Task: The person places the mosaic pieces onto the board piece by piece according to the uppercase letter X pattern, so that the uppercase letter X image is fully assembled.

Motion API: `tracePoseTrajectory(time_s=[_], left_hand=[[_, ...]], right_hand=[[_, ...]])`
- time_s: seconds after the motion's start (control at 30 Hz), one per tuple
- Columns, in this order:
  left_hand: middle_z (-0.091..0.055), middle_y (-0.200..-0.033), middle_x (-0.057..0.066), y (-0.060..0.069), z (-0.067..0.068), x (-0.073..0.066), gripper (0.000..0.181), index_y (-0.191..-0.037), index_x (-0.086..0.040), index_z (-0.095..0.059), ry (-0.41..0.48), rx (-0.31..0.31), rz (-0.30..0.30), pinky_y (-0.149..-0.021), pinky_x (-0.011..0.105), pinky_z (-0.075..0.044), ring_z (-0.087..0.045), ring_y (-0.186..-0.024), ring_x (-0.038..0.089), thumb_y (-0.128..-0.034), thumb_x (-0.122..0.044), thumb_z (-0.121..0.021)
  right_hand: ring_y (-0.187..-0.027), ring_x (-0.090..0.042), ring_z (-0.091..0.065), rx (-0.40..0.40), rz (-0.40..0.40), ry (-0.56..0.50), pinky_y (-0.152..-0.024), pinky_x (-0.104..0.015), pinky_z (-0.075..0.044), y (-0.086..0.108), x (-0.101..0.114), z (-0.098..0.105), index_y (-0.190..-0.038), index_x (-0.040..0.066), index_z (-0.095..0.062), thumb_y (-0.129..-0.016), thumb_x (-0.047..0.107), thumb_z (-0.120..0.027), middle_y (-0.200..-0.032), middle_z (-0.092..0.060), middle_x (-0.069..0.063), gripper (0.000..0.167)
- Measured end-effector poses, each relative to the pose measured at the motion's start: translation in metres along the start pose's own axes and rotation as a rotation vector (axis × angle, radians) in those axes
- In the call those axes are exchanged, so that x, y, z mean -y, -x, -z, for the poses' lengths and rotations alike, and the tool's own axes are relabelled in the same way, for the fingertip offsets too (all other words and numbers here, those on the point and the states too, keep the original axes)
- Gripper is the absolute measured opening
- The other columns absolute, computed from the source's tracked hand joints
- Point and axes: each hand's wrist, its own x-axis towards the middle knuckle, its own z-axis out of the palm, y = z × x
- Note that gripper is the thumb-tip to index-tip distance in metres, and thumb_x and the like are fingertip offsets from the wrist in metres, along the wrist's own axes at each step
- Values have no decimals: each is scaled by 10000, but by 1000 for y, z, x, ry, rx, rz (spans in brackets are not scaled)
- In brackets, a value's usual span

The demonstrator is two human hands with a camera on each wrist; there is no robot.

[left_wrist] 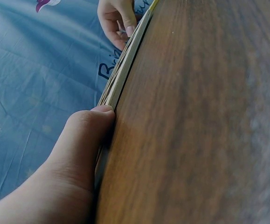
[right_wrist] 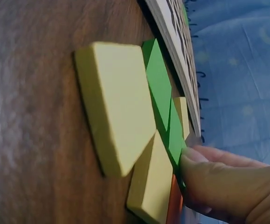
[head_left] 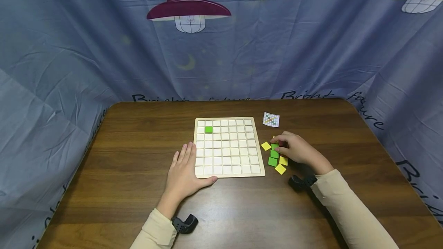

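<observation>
A wooden grid board (head_left: pixel 225 176) lies flat on the table with one green tile (head_left: pixel 209 129) in its upper left part. My left hand (head_left: pixel 184 176) rests against the board's lower left corner, fingers straight along the left side and thumb (left_wrist: pixel 86 135) at the near edge. To the board's right, my right hand (head_left: pixel 299 149) has its thumb and a finger at a green tile (head_left: pixel 275 146) at the top of a small pile. The thumb (right_wrist: pixel 204 168) touches green in the right wrist view; the fingers' far side is hidden there.
Other green tiles (head_left: pixel 272 161) and yellow tiles (head_left: pixel 280 169) lie beside the board, with an orange-red one (right_wrist: pixel 174 200) partly hidden. A small card with a coloured grid pattern (head_left: pixel 271 120) lies behind them. A blue curtain (head_left: pixel 242 49) hangs behind the wooden table (head_left: pixel 145 126).
</observation>
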Motion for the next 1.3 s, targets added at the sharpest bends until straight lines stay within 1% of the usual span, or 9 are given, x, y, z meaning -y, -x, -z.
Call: tracePoseTrajectory(time_s=[0.17, 0.23, 0.4, 0.63, 0.73, 0.9, 1.07, 1.13, 1.3], left_hand=[[-183, -1659, 119, 0, 0, 0, 1314, -1589, -49, -159, 4, 3, 1, -1266, 461, -121, -134, -1556, 248, -670, -903, -551], [-184, -1658, 121, 0, 0, 0, 1312, -1587, -45, -163, 5, 3, -1, -1265, 463, -124, -136, -1555, 249, -672, -899, -555], [-185, -1659, 122, 0, 0, 0, 1308, -1586, -42, -165, 2, 5, -1, -1264, 465, -131, -134, -1556, 249, -673, -891, -562], [-194, -1656, 130, -1, 0, 0, 1312, -1587, -44, -162, 4, 4, -2, -1263, 465, -136, -139, -1555, 253, -669, -888, -568], [-190, -1657, 129, -1, 0, 0, 1312, -1587, -43, -163, -1, 5, -2, -1263, 465, -137, -139, -1555, 253, -669, -887, -570], [-190, -1657, 129, -1, 0, 1, 1307, -1587, -44, -163, -6, 5, -2, -1263, 466, -137, -136, -1555, 252, -673, -885, -567], [-205, -1652, 136, 0, 0, 1, 1298, -1585, -39, -173, 2, 1, 2, -1258, 476, -144, -149, -1553, 263, -676, -869, -584], [-207, -1653, 134, -1, 0, 1, 1296, -1586, -41, -173, 4, 2, 6, -1260, 474, -140, -150, -1553, 261, -676, -865, -589], [-196, -1657, 124, -1, 1, 0, 1295, -1588, -44, -166, -5, 9, 5, -1264, 465, -129, -143, -1555, 249, -680, -874, -572]], right_hand=[[-947, -227, -520, -11, -22, -13, -813, -375, -443, -1, -1, 0, -1070, 104, -661, -908, 108, -707, -999, -603, -53, 169], [-931, -219, -528, -7, -41, -40, -803, -363, -446, -2, -1, 1, -1048, 114, -634, -910, 112, -705, -985, -612, -46, 155], [-827, -189, -557, -12, -81, -135, -700, -313, -470, -6, -2, -1, -1054, 133, -583, -948, 120, -661, -920, -626, -36, 132], [-859, -192, -577, -107, -58, -181, -729, -304, -475, -22, 5, -5, -1106, 123, -601, -957, 151, -659, -960, -649, -51, 162], [-860, -190, -581, -109, -41, -218, -712, -300, -483, -33, 15, -7, -1109, 112, -615, -954, 154, -663, -966, -649, -55, 168], [-815, -191, -579, -37, -15, -272, -690, -323, -494, -54, 39, -15, -1105, 129, -619, -962, 158, -654, -963, -638, -51, 150], [-814, -175, -585, 20, 22, -269, -720, -343, -483, -78, 66, -30, -1106, 169, -623, -965, 201, -655, -980, -648, -20, 148], [-830, -169, -591, 30, 43, -269, -737, -346, -485, -88, 77, -37, -1125, 159, -628, -962, 204, -659, -998, -654, -18, 172], [-877, -159, -601, 52, 54, -264, -783, -344, -494, -106, 103, -50, -1133, 167, -632, -955, 210, -670, -999, -660, -5, 187]])
